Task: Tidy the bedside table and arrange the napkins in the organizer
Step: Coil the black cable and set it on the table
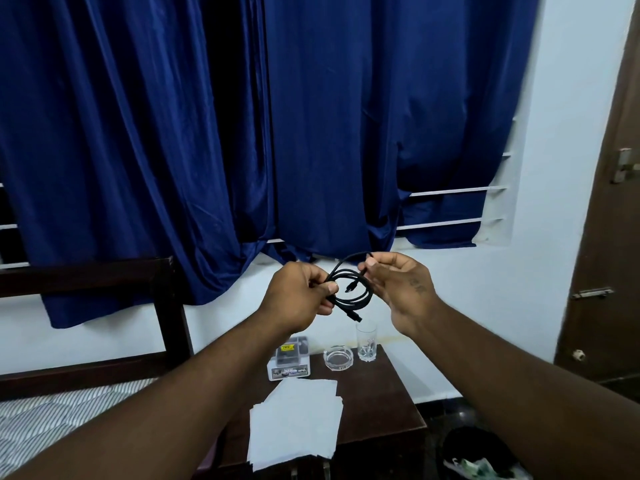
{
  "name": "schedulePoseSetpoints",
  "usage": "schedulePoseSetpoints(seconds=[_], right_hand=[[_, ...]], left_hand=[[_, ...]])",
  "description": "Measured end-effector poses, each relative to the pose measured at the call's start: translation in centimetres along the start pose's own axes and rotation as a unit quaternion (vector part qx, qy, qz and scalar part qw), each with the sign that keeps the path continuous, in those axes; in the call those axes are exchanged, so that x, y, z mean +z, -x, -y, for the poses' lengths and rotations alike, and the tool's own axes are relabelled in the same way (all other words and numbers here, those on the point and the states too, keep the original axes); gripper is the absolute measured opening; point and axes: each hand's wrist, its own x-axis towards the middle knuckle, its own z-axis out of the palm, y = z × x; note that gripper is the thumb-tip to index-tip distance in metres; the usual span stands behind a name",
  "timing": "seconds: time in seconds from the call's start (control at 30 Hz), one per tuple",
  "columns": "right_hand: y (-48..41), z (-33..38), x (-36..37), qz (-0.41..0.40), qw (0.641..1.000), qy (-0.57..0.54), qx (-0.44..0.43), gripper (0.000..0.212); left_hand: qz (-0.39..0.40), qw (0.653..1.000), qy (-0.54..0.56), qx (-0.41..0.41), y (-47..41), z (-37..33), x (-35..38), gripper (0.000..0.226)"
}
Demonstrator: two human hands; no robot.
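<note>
A black cable (pixel 349 293) hangs coiled in loops in the air above the bedside table (pixel 388 414). My left hand (pixel 298 296) grips the left side of the coil. My right hand (pixel 398 289) pinches a strand at the top right of it. One plug end dangles below the coil. On the dark brown table lie white napkins (pixel 298 420), spread in a loose overlapping pile near its front. A clear plastic organizer box (pixel 290 358) with a label stands at the table's back left, partly hidden by my left forearm.
A glass ashtray (pixel 337 358) and a clear drinking glass (pixel 366 341) stand at the table's back. A bed with a striped mattress (pixel 52 410) and dark frame lies to the left. Blue curtains (pixel 242 133) hang behind. A brown door (pixel 609 237) is at right; a dark bin (pixel 481 455) sits on the floor.
</note>
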Motion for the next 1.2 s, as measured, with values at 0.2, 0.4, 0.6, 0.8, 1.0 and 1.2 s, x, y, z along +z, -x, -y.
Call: schedulePoseSetpoints(seconds=[0.2, 0.4, 0.6, 0.8, 1.0, 1.2], right_hand=[[0.7, -0.3, -0.1, 0.05, 0.993, 0.044, 0.099, 0.018], [1.5, -0.8, -0.4, 0.133, 0.986, 0.045, 0.084, 0.02], [2.9, -2.1, 0.7, 0.095, 0.992, 0.061, 0.051, 0.031], [3.1, -3.8, 2.4, 0.016, 0.993, 0.113, -0.043, 0.05], [3.6, -4.6, 1.7, -0.026, 0.974, 0.205, -0.094, 0.031], [3.8, -4.5, 0.1, 0.026, 0.962, 0.261, -0.079, 0.016]], left_hand=[[-0.029, 1.0, -0.003, 0.009, -0.2, 0.2, 0.2, 0.013], [-0.087, 0.996, -0.026, 0.025, -0.1, 0.2, 0.3, 0.013], [-0.128, 0.985, -0.099, 0.062, -0.1, 0.5, 0.7, 0.017], [-0.147, 0.977, -0.136, 0.071, 0.4, 0.5, 1.2, 0.019], [-0.17, 0.974, -0.137, 0.057, 0.3, 0.5, 0.5, 0.017], [-0.196, 0.974, -0.112, 0.035, -0.4, 0.9, -0.7, 0.02]])
